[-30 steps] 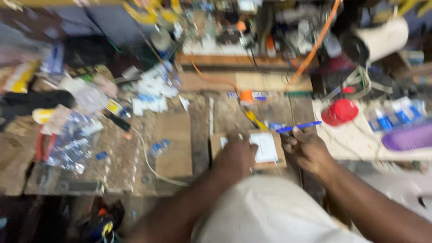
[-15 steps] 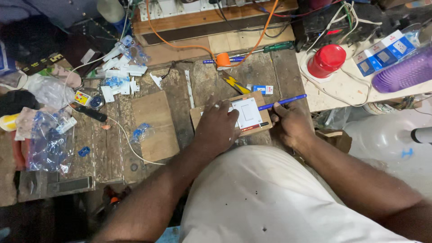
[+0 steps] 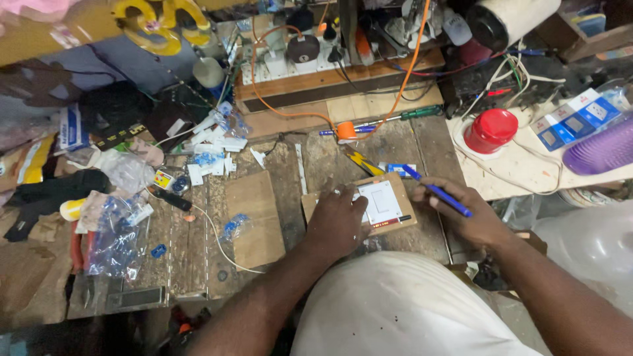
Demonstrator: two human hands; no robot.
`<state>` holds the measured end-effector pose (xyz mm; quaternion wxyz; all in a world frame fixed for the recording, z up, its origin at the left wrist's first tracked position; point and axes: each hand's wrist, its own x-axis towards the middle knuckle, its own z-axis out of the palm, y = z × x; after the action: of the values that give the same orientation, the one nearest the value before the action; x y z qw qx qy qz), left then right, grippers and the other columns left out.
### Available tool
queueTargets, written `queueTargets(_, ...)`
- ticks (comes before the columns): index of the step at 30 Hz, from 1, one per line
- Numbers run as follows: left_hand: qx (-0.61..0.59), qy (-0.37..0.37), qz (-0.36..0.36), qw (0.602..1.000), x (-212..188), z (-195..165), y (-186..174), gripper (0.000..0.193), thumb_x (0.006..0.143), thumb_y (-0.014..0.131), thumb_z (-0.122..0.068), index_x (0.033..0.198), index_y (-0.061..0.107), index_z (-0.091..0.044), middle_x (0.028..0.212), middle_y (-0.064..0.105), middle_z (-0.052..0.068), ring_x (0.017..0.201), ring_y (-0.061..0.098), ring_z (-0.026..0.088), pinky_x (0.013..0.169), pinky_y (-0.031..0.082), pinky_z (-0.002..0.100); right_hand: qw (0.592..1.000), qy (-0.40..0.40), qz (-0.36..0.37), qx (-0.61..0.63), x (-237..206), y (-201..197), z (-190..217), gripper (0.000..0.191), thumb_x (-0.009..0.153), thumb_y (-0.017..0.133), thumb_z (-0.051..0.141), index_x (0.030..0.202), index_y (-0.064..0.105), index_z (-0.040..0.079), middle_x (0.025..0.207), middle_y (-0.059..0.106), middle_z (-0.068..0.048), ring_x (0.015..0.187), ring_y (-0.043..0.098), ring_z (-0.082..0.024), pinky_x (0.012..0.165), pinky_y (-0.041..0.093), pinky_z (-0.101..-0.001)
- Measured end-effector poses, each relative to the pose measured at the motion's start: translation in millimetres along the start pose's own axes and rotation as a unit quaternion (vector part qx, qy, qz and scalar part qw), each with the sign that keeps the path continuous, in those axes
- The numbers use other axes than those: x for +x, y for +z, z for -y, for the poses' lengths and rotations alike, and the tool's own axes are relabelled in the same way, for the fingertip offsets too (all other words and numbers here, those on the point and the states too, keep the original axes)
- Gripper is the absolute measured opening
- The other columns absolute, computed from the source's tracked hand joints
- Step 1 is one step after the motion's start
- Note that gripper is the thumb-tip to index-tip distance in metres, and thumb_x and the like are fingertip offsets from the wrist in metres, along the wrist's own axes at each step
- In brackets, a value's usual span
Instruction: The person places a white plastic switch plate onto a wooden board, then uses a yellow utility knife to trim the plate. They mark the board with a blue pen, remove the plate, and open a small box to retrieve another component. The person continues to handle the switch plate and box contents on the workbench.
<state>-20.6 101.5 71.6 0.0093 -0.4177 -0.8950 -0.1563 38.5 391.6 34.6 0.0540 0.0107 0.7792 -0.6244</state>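
1. The left hand [image 3: 339,221] lies flat, fingers spread, pressing down on a white switch plate [image 3: 382,201] — gripping nothing.
2. The plate sits on a small wooden board [image 3: 403,221] in the middle of the cluttered surface [image 3: 330,158].
3. The right hand [image 3: 471,214] is curled around a blue pen [image 3: 438,191] (held at a slant), its tip just beside the board's far corner.
4. A red lid [image 3: 491,130] stands well apart, up right — near white boxes [image 3: 573,118].
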Motion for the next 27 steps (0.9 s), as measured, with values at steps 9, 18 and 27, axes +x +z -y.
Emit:
queueTargets(9, -0.009, -0.007, -0.022, 1.0, -9.4, -0.6, -6.1, 0.063, 0.071, 0.085, -0.036, 0.117, 0.06, -0.002, 0.119, 0.063, 0.022, 0.115, 0.062, 0.039, 0.118, 0.026, 0.06, 0.996, 0.039, 0.002, -0.08, 4.4, -21.7, -23.9, 0.017, 0.105, 0.066, 0.015, 0.115, 0.065, 0.001, 0.102, 0.079, -0.016, 0.096, 0.07, -0.024, 0.088, 0.054, -0.036)
queueTargets(18, -0.015, -0.021, -0.013, 1.0, -16.9, -0.5, -10.9, 0.066, 0.069, 0.087, -0.037, 0.119, 0.06, -0.003, 0.119, 0.062, 0.023, 0.109, 0.062, 0.039, 0.112, 0.035, 0.056, 0.925, -0.059, -0.058, -0.371, 17.7, 0.9, -12.6, 0.028, 0.091, 0.064, 0.023, 0.114, 0.072, 0.007, 0.104, 0.073, -0.02, 0.096, 0.069, -0.041, 0.082, 0.055, -0.0452)
queueTargets(27, -0.028, -0.022, -0.018, 0.999, -20.1, 4.0, -7.3, 0.065, 0.07, 0.086, -0.038, 0.118, 0.06, -0.003, 0.124, 0.061, 0.023, 0.115, 0.06, 0.039, 0.101, 0.043, 0.055, 0.846, 0.1, -0.017, -0.524, 26.9, 18.1, 2.8, 0.037, 0.097, 0.054, 0.049, 0.116, 0.076, 0.026, 0.107, 0.076, -0.009, 0.099, 0.072, -0.033, 0.083, 0.058, -0.045)
